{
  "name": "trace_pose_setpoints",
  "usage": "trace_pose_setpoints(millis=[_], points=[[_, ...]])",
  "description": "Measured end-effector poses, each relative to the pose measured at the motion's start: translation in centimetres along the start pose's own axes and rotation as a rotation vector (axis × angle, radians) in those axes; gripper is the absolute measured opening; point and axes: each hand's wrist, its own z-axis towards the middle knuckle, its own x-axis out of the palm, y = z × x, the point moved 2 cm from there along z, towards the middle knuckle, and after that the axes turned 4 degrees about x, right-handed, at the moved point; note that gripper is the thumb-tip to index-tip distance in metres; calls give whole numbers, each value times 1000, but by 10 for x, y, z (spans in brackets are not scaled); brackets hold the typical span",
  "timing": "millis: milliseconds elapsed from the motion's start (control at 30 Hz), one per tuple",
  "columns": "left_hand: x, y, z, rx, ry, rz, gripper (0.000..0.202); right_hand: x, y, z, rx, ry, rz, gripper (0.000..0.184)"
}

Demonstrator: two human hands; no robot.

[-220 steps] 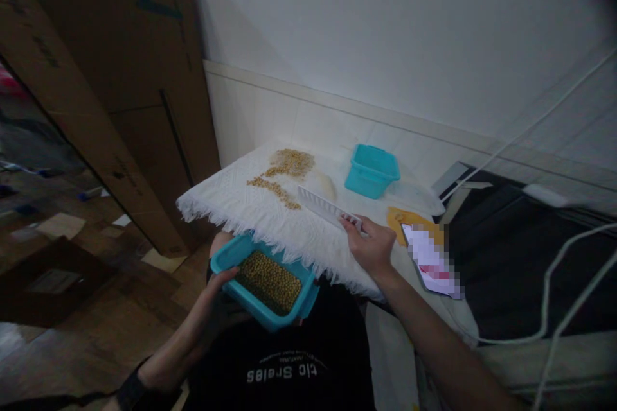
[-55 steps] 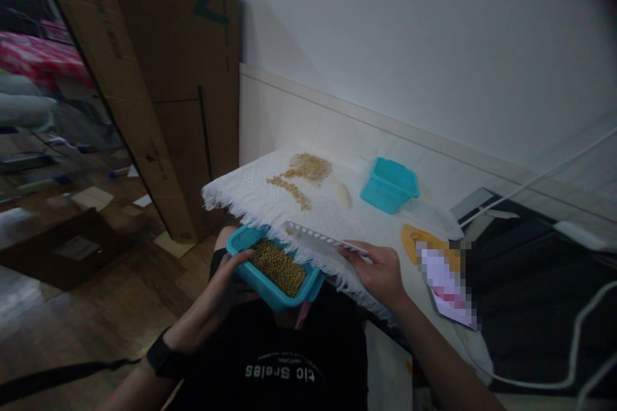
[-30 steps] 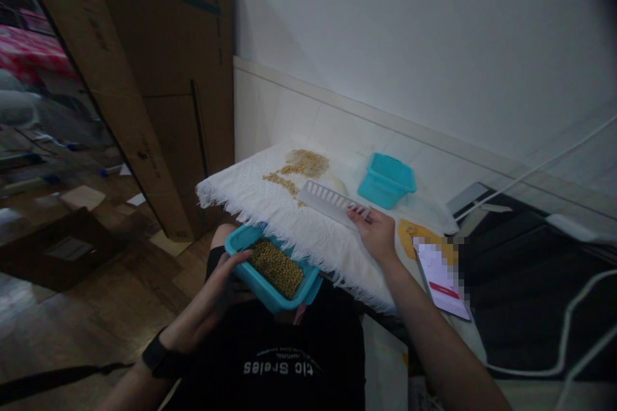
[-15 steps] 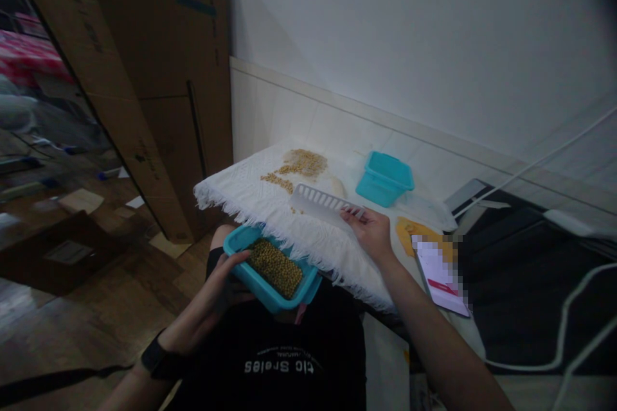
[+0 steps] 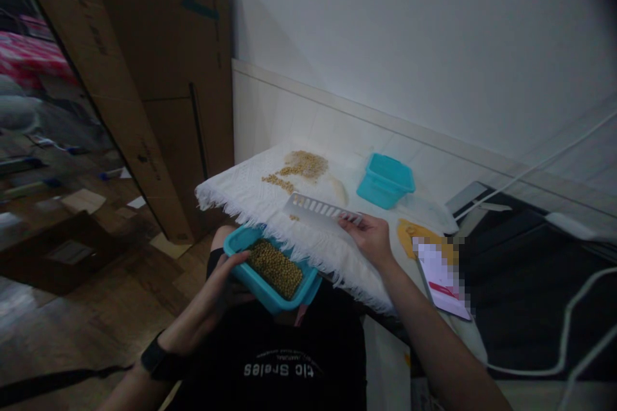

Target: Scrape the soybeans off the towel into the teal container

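My left hand point(image 5: 222, 281) grips the left end of a turquoise plastic tub point(image 5: 263, 292), thumb over the rim, at my lap below the table edge. Yellowish dried beans point(image 5: 276, 268) lie inside it. My right hand point(image 5: 370, 239) pinches the right end of a pale grey slotted plastic strip point(image 5: 315, 210), held low over the white fringed cloth point(image 5: 241, 183). A few loose beans point(image 5: 294, 218) show at the strip's near edge. Behind the strip a larger pile of beans point(image 5: 304, 165) spreads on the cloth.
A second turquoise tub point(image 5: 385, 181) stands near the wall, beside a clear lid point(image 5: 429, 213). To the right are a yellow cloth-like piece point(image 5: 407, 231), a phone point(image 5: 441, 282) with its screen lit, and white cables point(image 5: 563, 327). A tall cardboard box point(image 5: 178, 77) stands at left.
The slotted strip has tipped flatter, and its left end has moved slightly toward me and left, near the few loose beans. My left hand and its tub have stayed in place.
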Motion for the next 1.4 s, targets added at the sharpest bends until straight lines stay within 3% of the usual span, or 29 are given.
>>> trace_pose_setpoints(millis=[233,633,767,867,933,1100,1400], points=[[1,-3,-4,7,12,-17,71,-2,6,-5,6,7,39,38],[-4,-3,1,-4,30,-37,85,-5,9,-6,124,122,163,34],[-7,-1,4,5,41,-23,85,-4,0,-1,146,-26,196,35],[-9,1,6,-1,59,-30,88,-5,-4,4,114,-196,79,38],[-10,1,7,3,56,-41,91,-5,-6,7,90,-240,8,42],[-9,2,5,-3,73,-40,91,-1,-8,12,57,-197,-38,51],[-6,1,4,-4,81,-37,83,2,-9,14,78,-145,-37,46]])
